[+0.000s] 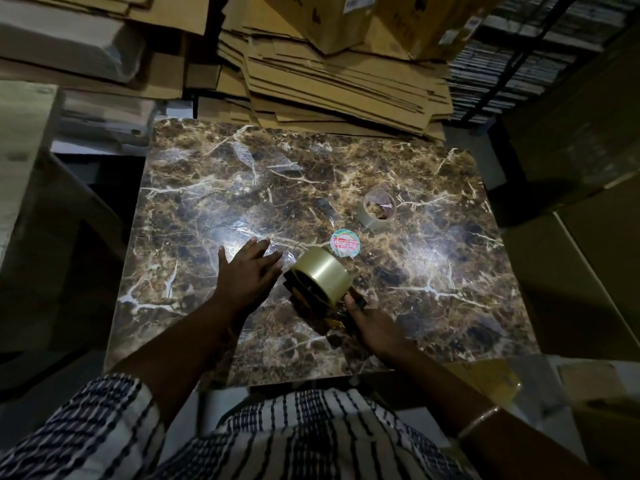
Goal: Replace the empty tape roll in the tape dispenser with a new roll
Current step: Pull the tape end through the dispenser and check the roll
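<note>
Scene dimly lit; single light cast from above onto marble tabletop point(433, 271), glare patches seen at centre and toward right edge. Surroundings lost in shadow. Cardboard stacks point(339, 81) bent by wide-angle distortion; frame edges softly blurred.

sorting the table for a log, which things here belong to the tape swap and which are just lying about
Part of the job:
- new roll, on the dispenser
- dispenser, held by the right hand
- empty roll, set aside on the table
- left hand, fingers straight, over the table

Just lying about:
- round label
- flat cardboard stacked behind
- boxes at the right
</note>
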Demonstrator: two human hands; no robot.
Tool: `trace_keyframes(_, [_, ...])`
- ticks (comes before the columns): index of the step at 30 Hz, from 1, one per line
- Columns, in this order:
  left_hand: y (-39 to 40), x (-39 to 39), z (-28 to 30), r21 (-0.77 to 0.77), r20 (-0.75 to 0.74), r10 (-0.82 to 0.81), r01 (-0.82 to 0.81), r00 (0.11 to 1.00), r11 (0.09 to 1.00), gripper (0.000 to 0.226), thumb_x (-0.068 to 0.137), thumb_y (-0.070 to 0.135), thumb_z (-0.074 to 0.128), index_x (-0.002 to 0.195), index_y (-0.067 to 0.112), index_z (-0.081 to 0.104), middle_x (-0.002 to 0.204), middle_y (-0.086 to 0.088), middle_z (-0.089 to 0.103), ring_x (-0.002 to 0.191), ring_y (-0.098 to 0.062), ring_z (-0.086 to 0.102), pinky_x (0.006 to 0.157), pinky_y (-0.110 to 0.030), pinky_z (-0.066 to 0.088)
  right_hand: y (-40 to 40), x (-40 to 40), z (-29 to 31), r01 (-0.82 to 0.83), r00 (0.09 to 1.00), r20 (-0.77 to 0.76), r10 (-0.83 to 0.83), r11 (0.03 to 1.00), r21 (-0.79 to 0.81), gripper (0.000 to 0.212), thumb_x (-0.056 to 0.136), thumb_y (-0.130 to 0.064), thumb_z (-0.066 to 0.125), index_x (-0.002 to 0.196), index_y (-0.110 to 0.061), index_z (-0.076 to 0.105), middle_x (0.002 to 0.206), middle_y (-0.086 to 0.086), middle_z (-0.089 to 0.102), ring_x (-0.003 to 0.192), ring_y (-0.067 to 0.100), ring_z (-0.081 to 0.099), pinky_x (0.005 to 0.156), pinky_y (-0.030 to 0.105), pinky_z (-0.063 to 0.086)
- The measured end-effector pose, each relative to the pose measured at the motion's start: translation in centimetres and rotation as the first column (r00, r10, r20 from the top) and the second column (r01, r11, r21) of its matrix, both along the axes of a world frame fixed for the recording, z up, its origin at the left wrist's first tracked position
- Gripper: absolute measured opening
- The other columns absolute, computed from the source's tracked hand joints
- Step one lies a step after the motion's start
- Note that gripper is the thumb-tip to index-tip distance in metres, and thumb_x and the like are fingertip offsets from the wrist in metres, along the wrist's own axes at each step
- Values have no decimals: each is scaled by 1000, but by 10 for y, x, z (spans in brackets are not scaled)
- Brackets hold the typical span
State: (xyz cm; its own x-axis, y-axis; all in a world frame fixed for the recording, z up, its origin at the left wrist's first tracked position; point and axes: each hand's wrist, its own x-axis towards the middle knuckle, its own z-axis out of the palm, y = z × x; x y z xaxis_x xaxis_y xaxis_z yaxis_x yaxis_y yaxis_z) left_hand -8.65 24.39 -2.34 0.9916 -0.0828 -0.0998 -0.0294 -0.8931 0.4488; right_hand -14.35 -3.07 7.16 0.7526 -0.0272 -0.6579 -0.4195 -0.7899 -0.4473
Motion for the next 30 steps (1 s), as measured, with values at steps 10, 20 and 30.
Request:
trace_keyframes(10, [-20, -2, 0, -35, -20, 116, -116, 993, 993, 63, 83, 80, 35, 129, 44, 58, 157, 9, 38, 152, -17, 22, 112, -74, 2, 10, -9, -5, 368, 922, -238, -304, 881, 299, 88, 60, -85, 70, 95, -4, 78, 96, 26, 76, 81, 45, 71, 71, 38, 47])
trace_keyframes(20, [-14, -1, -3, -8, -47, 88, -89, 995, 996, 68, 82, 83, 33, 139, 48, 47, 160, 12, 33, 153, -16, 19, 112, -73, 3, 19, 10, 18, 199, 963, -187, -194, 980, 5, 97, 48, -111, 20, 78, -29, 64, 82, 0, 61, 66, 19, 52, 58, 27, 36])
trace_keyframes(30, [-13, 0, -8, 37, -33, 85, -84, 996, 996, 61, 85, 75, 43, 140, 50, 46, 161, 12, 33, 153, -14, 20, 113, -70, 3, 26, 26, 24, 71, 988, -126, -86, 990, -119, 119, 56, -107, 12, 101, -14, 71, 88, 11, 57, 73, 21, 49, 54, 25, 29])
